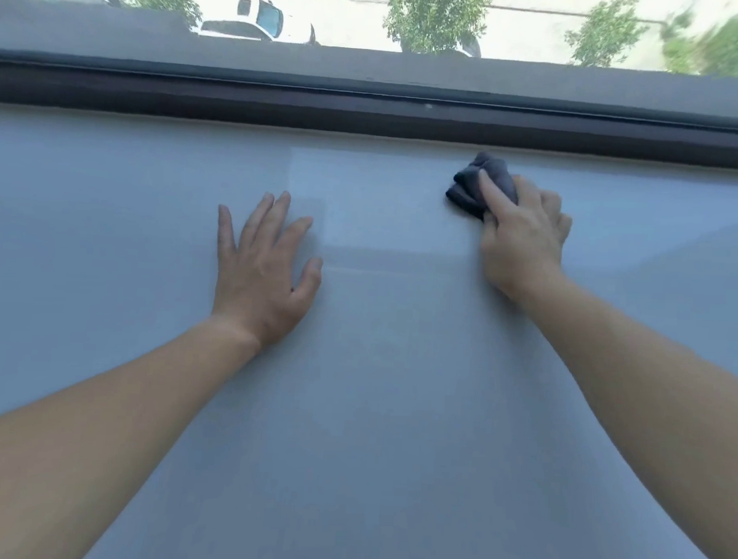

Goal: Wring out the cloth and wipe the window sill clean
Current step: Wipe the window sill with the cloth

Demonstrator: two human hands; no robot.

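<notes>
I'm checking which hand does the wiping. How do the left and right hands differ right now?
The left hand lies flat and empty with fingers spread, while the right hand is curled around a bunched dark cloth. The left hand sits mid-sill; the right hand reaches farther, close to the dark window frame. Both rest on the pale window sill.

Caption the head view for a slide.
Right hand presses a bunched dark cloth on the sill; left hand rests flat.

A dark window frame (365, 107) ran across the top. Through the glass (347, 27), bright daylight fell on pale pavement (347, 11), a white truck (255, 20) and three small green trees (435, 18) outside.
</notes>
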